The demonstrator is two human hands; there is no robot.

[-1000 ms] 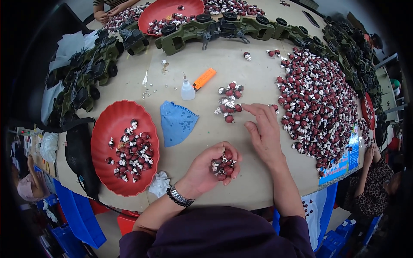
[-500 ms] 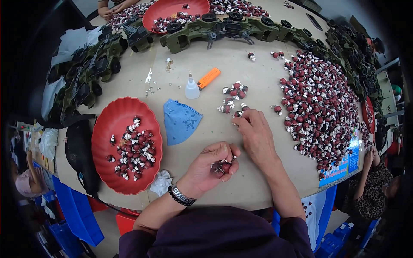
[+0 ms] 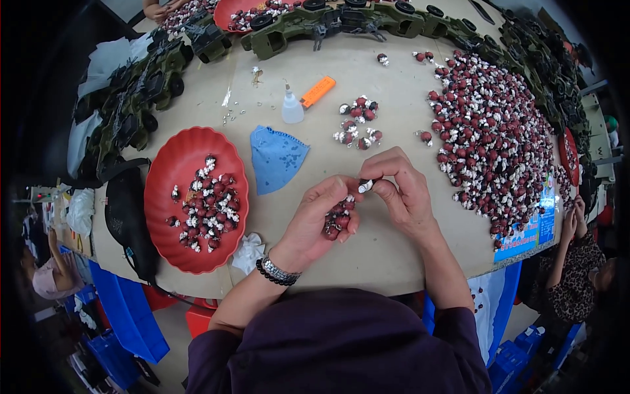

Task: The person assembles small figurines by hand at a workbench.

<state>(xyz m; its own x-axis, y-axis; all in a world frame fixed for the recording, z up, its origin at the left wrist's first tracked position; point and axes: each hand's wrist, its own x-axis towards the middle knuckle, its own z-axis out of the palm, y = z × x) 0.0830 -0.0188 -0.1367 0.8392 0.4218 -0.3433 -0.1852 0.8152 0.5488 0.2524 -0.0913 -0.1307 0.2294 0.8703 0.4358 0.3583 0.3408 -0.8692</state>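
Observation:
My left hand (image 3: 303, 226) is curled around several small dark-red and white ball-shaped pieces (image 3: 339, 217) in its palm. Close beside its fingertips, my right hand (image 3: 408, 197) pinches one such piece (image 3: 365, 186) between thumb and fingers, its white part showing. Beyond the hands, a small group of loose pieces (image 3: 359, 110) lies on the table. To the left, a scalloped red bowl (image 3: 159, 240) holds more of them. A large heap of the same pieces (image 3: 492, 141) spreads over the right side.
A blue cloth (image 3: 278, 164), a small squeeze bottle (image 3: 293, 111) and a flat orange object (image 3: 319, 92) lie mid-table. Green toy vehicles (image 3: 275, 36) line the far edge. Crumpled white tissue (image 3: 249, 253) sits by the bowl. Other people work at the left, right and far sides.
My right hand has lifted from the loose group and come back beside the left hand, now pinching a piece. The view has tilted slightly, shifting the table upward.

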